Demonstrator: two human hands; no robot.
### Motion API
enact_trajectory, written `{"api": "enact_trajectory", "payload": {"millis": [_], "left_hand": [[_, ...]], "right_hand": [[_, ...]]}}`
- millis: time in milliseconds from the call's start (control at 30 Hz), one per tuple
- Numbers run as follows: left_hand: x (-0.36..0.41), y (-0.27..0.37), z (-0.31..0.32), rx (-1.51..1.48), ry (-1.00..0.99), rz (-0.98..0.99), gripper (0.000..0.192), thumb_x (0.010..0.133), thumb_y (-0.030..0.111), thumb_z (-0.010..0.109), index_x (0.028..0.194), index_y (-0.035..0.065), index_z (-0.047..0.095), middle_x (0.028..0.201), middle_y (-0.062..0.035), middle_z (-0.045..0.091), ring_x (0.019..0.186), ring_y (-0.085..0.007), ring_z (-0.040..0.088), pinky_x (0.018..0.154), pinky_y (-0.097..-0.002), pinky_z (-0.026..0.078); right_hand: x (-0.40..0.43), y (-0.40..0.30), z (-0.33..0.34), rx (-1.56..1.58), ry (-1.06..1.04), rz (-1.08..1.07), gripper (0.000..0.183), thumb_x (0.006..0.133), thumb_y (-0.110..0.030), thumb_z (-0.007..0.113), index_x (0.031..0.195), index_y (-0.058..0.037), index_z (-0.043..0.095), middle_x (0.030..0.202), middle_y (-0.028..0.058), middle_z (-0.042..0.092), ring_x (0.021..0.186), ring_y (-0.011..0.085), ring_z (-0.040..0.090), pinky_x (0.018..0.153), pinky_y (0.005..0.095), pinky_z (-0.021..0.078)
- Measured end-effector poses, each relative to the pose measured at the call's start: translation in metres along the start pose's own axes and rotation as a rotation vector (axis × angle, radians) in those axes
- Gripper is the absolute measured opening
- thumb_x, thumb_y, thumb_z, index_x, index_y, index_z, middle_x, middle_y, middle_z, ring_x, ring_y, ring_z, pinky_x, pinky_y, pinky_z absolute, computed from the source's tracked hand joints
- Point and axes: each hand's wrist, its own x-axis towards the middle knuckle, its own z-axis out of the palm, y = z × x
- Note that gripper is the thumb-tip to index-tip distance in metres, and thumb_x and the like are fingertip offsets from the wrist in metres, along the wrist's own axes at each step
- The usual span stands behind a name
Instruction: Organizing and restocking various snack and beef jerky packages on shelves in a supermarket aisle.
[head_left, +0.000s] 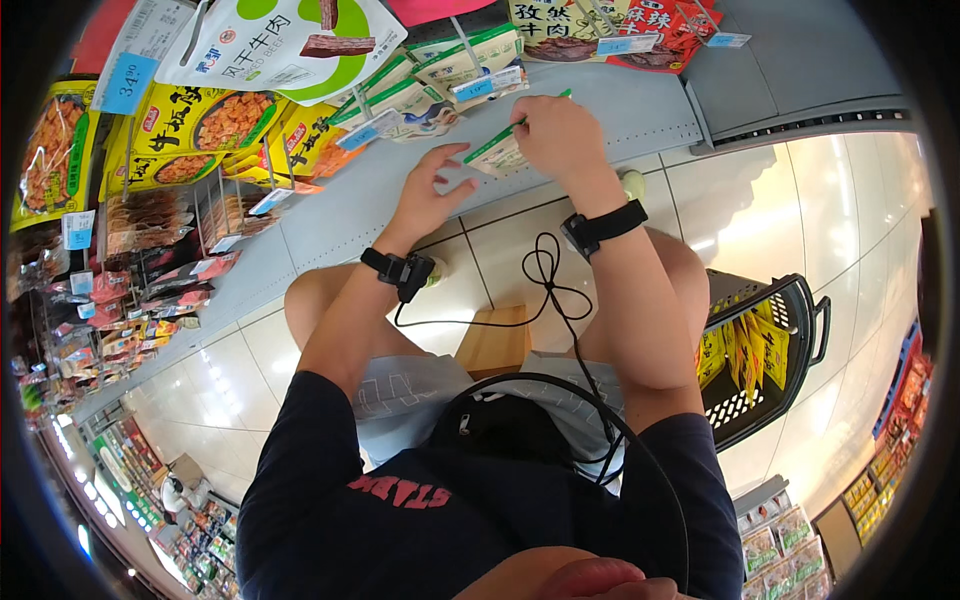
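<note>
My right hand (564, 139) grips the green top edge of a small white-and-green snack packet (501, 155), which hangs above the edge of the grey metal shelf (630, 105). Part of the packet is hidden by my fingers. To its left, my left hand (431, 191) is empty, fingers apart, just short of the packet's corner. Similar white-and-green packets (427, 112) hang on hooks beyond my hands. A larger white-and-green dried beef pouch (277, 49) hangs nearer the left, closer to the camera.
Yellow snack bags (202, 124) hang at left, with metal hooks and price tags (129, 82) jutting out. Yellow and red beef packets (570, 30) hang at the top. At right, a black shopping basket (799, 352) holds several yellow bags. Below me is a wooden stool (491, 341); a black cable (551, 285) dangles.
</note>
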Motion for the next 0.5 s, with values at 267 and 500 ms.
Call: {"api": "enact_trajectory", "payload": {"millis": [267, 500], "left_hand": [[0.02, 0.02, 0.015, 0.113, 0.108, 0.214, 0.021, 0.082, 0.008, 0.07, 0.102, 0.0027, 0.068, 0.097, -0.0099, 0.07, 0.087, -0.0203, 0.066, 0.078, -0.0288, 0.05], [0.041, 0.024, 0.019, 0.123, 0.199, 0.287, 0.016, 0.085, 0.003, 0.063, 0.101, -0.0008, 0.067, 0.092, -0.0136, 0.069, 0.08, -0.0197, 0.066, 0.072, -0.0295, 0.051]], "right_hand": [[-0.005, -0.016, 0.007, 0.046, -0.045, -0.047, 0.01, 0.08, -0.016, 0.06, 0.085, -0.0128, 0.068, 0.076, 0.0107, 0.067, 0.075, 0.0327, 0.065, 0.065, 0.0426, 0.052], [-0.002, -0.017, -0.001, 0.1, -0.079, 0.043, 0.014, 0.083, -0.019, 0.063, 0.092, -0.0093, 0.066, 0.079, 0.0105, 0.07, 0.072, 0.0294, 0.067, 0.063, 0.0395, 0.0523]]}}
